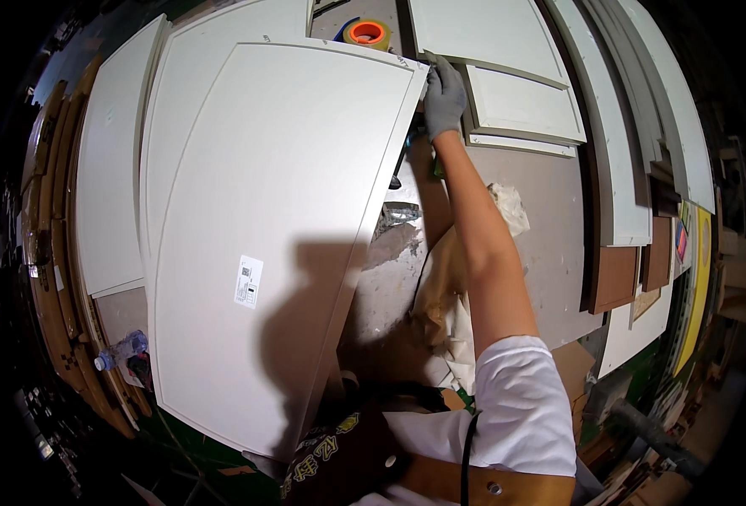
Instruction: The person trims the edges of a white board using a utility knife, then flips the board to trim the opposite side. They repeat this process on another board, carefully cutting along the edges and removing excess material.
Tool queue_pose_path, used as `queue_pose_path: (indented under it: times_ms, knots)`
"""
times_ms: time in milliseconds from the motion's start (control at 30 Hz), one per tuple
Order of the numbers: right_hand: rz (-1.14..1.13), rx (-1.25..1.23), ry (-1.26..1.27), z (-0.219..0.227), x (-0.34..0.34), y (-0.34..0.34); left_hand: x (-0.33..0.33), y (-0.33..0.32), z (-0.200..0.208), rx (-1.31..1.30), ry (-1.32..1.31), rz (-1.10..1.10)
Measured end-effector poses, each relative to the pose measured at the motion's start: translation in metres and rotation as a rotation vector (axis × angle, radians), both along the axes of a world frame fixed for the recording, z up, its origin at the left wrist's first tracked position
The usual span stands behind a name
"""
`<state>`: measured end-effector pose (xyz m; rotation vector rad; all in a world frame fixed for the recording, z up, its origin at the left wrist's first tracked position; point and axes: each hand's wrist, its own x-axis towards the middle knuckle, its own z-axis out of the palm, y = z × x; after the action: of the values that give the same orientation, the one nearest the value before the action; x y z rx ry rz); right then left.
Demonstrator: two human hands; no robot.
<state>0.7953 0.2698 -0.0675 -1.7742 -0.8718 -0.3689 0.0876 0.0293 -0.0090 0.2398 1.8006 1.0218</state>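
Observation:
A large white door panel [280,152] with a raised border and a small white label fills the middle and left, tilted over the work surface. My right hand [445,99], in a grey glove, grips this panel's far right corner, its fingers closed about the edge. Just left of that corner lies a roll of tape [367,34] with an orange core. My left hand does not show. My shadow falls across the panel's near part.
More white panels [116,160] lean at the left beside stacked cardboard [44,211]. White drawer fronts [525,105] lie at the far right, with long boards [622,126] beyond. A plastic bottle [121,350] lies at the left; crumpled cloth [510,209] sits right of my arm.

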Motion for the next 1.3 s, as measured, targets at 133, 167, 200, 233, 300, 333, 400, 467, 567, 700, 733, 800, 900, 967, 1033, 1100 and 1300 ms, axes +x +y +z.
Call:
queue_pose_path:
  times_ms: [133, 167, 200, 233, 300, 333, 400, 467, 567, 700, 733, 800, 900, 967, 1033, 1100, 1300]
  knots:
    - [-0.022, 0.003, 0.01, -0.003, -0.007, -0.007, 0.0, 0.0, 0.0, -0.002, 0.002, -0.003]
    - [-0.014, -0.012, 0.043, -0.002, -0.012, -0.01, -0.002, -0.002, 0.002, 0.0, 0.008, -0.006]
    - [-0.005, -0.023, 0.069, 0.007, -0.017, -0.012, -0.002, -0.003, 0.002, 0.002, 0.004, -0.005]
    - [0.052, 0.005, 0.119, 0.02, -0.025, -0.017, -0.003, -0.005, 0.002, 0.007, 0.004, -0.002]
    - [0.061, -0.061, -0.014, 0.017, -0.035, -0.026, -0.006, -0.008, 0.003, 0.015, 0.003, 0.0]
    - [0.061, -0.1, -0.033, 0.017, -0.039, -0.029, -0.007, -0.009, 0.003, 0.022, -0.005, -0.005]
    - [0.147, -0.088, -0.041, 0.014, -0.028, -0.034, -0.009, -0.01, 0.002, 0.03, -0.005, -0.005]
    - [0.142, -0.106, -0.022, 0.013, -0.015, -0.031, -0.013, -0.013, 0.005, 0.034, -0.004, -0.01]
    - [0.04, -0.183, 0.06, 0.022, -0.001, -0.022, -0.016, -0.012, 0.005, 0.039, -0.008, -0.018]
    - [0.051, -0.328, -0.064, 0.031, -0.029, -0.03, -0.02, -0.021, 0.005, 0.055, -0.02, -0.008]
    - [0.091, -0.336, -0.044, 0.032, -0.042, -0.039, -0.022, -0.023, 0.005, 0.057, -0.022, -0.008]
    - [0.166, -0.351, -0.008, 0.039, -0.064, -0.06, -0.026, -0.025, 0.006, 0.064, -0.033, -0.023]
    - [0.232, -0.412, -0.084, 0.045, -0.097, -0.086, -0.007, -0.018, 0.017, 0.075, -0.06, 0.029]
    - [0.311, -0.403, -0.102, 0.06, -0.124, -0.1, -0.01, -0.025, 0.012, 0.1, -0.096, 0.018]
    - [0.333, -0.401, -0.125, 0.063, -0.152, -0.115, -0.009, -0.029, 0.012, 0.11, -0.081, -0.029]
    - [0.352, -0.455, -0.087, 0.075, -0.182, -0.134, -0.016, -0.027, 0.008, 0.028, 0.045, -0.093]
    - [0.527, -0.388, 0.027, 0.071, -0.269, -0.186, -0.05, -0.043, -0.024, 0.18, 0.401, -0.52]
